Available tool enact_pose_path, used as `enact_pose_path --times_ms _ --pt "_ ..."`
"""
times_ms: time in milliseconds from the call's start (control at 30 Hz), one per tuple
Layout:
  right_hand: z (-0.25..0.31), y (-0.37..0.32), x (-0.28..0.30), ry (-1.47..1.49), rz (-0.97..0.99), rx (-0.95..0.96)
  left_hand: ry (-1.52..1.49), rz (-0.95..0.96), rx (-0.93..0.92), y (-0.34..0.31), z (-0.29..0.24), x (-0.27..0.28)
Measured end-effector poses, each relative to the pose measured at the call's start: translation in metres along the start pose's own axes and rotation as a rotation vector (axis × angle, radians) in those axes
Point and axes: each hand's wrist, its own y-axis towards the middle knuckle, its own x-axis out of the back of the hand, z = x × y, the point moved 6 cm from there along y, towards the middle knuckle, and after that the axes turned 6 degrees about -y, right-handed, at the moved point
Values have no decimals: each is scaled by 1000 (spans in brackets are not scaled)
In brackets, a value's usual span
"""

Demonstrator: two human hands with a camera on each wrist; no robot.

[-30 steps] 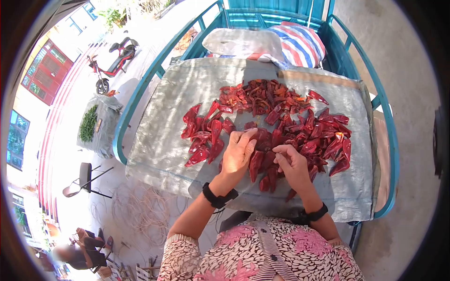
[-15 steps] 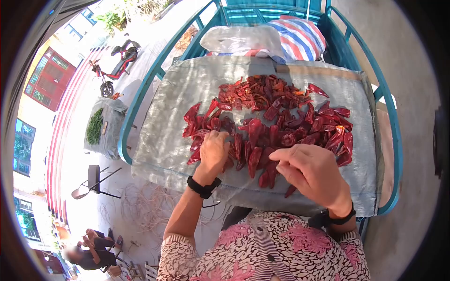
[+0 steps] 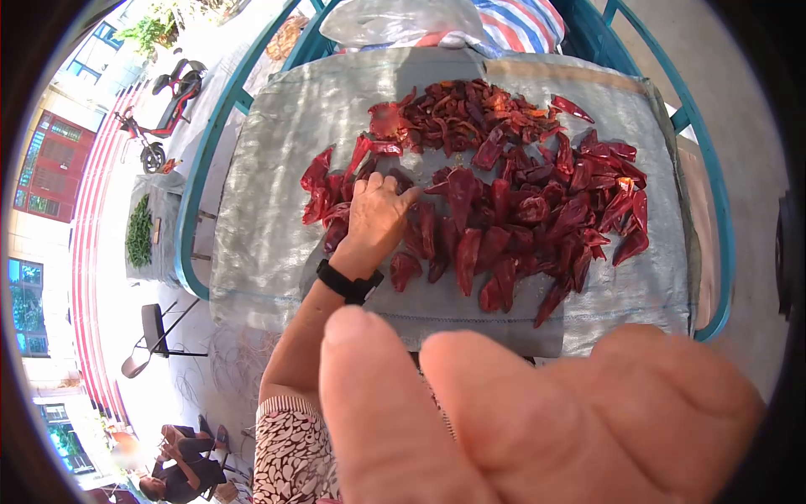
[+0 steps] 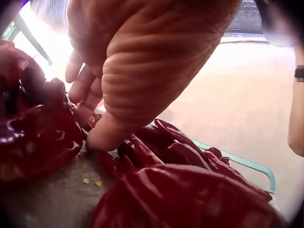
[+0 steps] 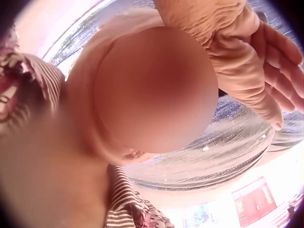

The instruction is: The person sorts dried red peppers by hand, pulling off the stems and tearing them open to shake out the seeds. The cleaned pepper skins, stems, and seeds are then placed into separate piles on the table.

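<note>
My left hand [image 3: 375,217] is down among dried red peppers [image 3: 468,260] on a grey woven sheet [image 3: 277,160]. In the left wrist view its thumb [image 4: 109,133] points down beside the peppers, with the other fingers spread loosely behind; no pepper shows in its grip. Raised close to the head camera, my right hand [image 3: 537,420] looks large and blurred. The right wrist view shows that hand's fingers [image 5: 280,69] extended and holding nothing. Behind the whole peppers lies a pile of torn red pepper pieces [image 3: 474,113].
Blue-green rails [image 3: 688,126] of a cart flank the sheet. A striped sack [image 3: 525,25] lies at its far end. On the left stand a red scooter [image 3: 172,109], a folding chair [image 3: 155,328] and a small table with green produce [image 3: 138,231]. A person [image 3: 189,466] sits at lower left.
My right hand has risen from the peppers towards the head camera. My left hand has moved left from the middle of the peppers to the left-hand group. The head view has tilted down.
</note>
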Motion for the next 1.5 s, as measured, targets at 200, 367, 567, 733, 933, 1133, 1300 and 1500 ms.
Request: enact_pose_path --times_ms 200,367,567,733,933,1133,1300,1500 --pt "19 7 6 -52 -14 -13 -29 -121 -67 -3 1 4" --pt "36 13 7 -56 -35 -31 -159 -372 74 -8 6 41" --pt "52 11 -1 14 -78 324 -487 -427 283 -30 4 70" --pt "-34 36 -100 -11 105 -111 -1039 -418 354 -34 13 89" --pt "-99 34 -192 710 68 -224 -1616 -229 351 -30 1 87" --pt "-116 18 -206 683 189 -280 -1479 -224 516 -40 11 72" --pt "-120 -5 -186 336 248 -217 -362 -158 597 -41 28 50" --pt "-118 -8 -190 415 246 -315 -231 -145 519 -31 29 15"
